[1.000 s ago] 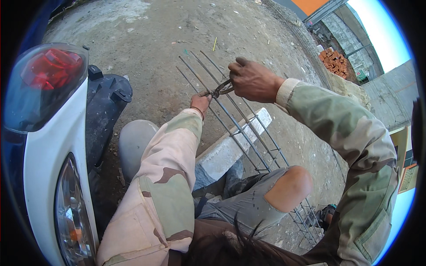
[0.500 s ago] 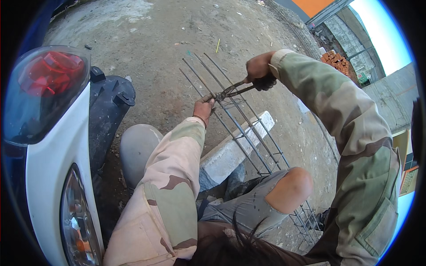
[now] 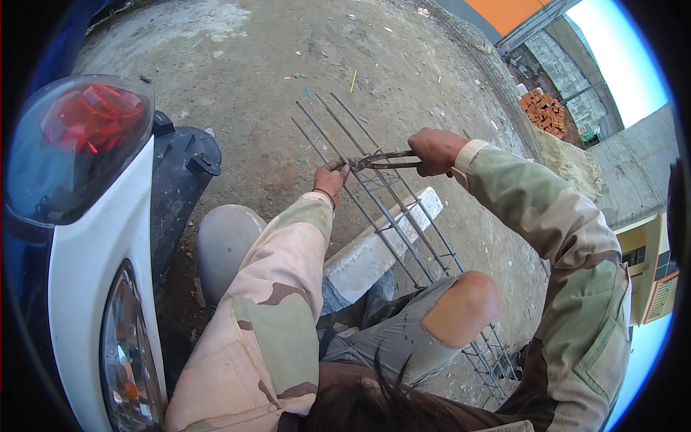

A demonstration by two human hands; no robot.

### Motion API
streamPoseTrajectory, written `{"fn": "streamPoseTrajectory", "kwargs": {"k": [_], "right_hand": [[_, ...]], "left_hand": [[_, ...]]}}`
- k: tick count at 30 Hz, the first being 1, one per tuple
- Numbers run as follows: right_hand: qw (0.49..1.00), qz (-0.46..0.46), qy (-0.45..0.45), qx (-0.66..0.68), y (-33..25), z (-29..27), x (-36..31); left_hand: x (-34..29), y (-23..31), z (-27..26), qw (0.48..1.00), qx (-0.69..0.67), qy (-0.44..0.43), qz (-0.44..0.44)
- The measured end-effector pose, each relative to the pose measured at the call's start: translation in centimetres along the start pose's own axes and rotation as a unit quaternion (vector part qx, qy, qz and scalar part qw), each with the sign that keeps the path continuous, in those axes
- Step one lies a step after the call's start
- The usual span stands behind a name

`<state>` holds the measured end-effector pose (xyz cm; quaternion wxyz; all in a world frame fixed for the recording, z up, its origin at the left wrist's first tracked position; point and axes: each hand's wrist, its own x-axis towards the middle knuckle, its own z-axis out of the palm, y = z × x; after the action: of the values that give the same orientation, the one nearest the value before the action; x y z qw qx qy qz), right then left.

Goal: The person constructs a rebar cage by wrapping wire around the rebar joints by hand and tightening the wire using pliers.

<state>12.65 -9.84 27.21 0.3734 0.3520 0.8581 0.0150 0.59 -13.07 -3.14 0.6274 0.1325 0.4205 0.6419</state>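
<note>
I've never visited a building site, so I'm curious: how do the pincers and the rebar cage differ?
The pincers are short, while the rebar cage is far longer. The pincers have two handles; the rebar cage has several long bars linked by cross ties. The right hand grips the pincers by their handles, whereas the left hand is at the rebar cage. Both look like dark metal.
</note>
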Motion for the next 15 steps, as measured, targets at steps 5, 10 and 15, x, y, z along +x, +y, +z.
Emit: {"fn": "streamPoseTrajectory", "kwargs": {"k": [5,10,15], "right_hand": [[0.975,-0.086,0.151,-0.137,-1.0,-0.1,-0.1],[0.754,-0.278,0.34,-0.489,-1.4,-1.2,-0.2],[0.898,-0.189,0.195,-0.345,-2.2,-2.2,-0.2]], "left_hand": [[0.3,0.0,-0.1,1.0,0.023,0.001,0.015],[0.9,-0.4,-0.4,0.999,0.033,-0.004,0.021],[0.7,-0.8,-0.2,0.999,-0.004,0.0,0.038]]}}
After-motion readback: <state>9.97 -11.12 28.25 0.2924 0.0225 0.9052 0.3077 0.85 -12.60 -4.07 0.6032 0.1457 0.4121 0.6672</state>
